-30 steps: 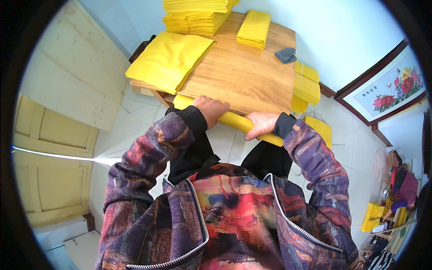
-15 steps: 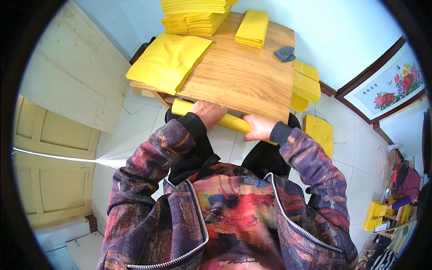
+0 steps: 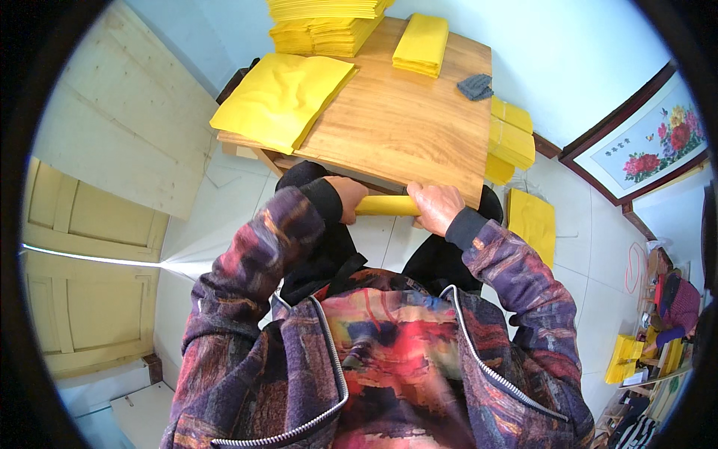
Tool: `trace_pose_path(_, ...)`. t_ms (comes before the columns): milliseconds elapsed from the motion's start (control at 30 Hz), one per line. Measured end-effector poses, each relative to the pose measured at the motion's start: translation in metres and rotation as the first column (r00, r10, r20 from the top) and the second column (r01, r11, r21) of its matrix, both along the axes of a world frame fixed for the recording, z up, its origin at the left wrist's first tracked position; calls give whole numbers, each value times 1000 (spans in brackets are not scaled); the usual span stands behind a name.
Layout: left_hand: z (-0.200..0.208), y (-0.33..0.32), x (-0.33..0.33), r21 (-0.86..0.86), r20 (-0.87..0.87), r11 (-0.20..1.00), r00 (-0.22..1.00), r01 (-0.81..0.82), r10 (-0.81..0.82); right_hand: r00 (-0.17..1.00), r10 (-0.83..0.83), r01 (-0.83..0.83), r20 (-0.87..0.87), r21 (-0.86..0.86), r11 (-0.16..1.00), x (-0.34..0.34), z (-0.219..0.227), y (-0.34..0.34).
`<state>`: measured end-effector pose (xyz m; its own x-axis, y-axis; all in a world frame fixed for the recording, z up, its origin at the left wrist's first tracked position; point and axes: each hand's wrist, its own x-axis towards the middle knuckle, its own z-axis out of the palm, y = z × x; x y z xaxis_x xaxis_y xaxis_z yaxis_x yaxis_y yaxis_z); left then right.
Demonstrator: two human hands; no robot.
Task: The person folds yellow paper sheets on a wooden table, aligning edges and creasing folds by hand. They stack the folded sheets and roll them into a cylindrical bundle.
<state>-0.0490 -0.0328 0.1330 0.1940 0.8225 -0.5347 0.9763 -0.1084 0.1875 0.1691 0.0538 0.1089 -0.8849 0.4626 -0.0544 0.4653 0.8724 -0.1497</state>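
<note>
Between my hands, just off the near edge of the wooden table (image 3: 419,135), is a yellow folded bundle (image 3: 386,205), seen edge-on as a narrow band. It looks like paper or thin fabric. My left hand (image 3: 348,196) is closed round its left end, and my right hand (image 3: 437,205) grips the right end. The fingers under the bundle are mostly hidden. Beyond my left hand, a flat stack of yellow sheets (image 3: 284,101) lies at the table's left corner. A narrower folded yellow stack (image 3: 421,45) rests near the back.
Tall yellow piles (image 3: 321,34) stand at the table's back left. A grey cloth (image 3: 475,87) lies by its right edge. Tied yellow bundles (image 3: 512,138) and yellow sheets (image 3: 531,224) are on the right. Another person (image 3: 677,307) is at far right, near a framed picture (image 3: 647,138).
The yellow bundle has turned from slanting down rightward to nearly level. My left hand has shifted to its left end; my right hand has turned over its right end and risen slightly.
</note>
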Motion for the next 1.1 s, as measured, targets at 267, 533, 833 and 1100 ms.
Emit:
trace_pose_path(267,-1,-4,1,471,-80,879,996,77,-45,979,125,60,163,-808,586,-4,2,15)
trace_pose_path(533,4,-4,-8,79,-25,997,999,-20,22,1000,3,0,30,-131,991,0,-1,2)
trace_pose_path(833,-15,-9,-12,586,-95,806,995,86,-37,987,117,13,113,-771,637,1,-5,27)
trace_pose_path(1100,-16,-9,-10,646,-191,748,981,152,-34,995,72,-10,72,-634,773,6,-12,27)
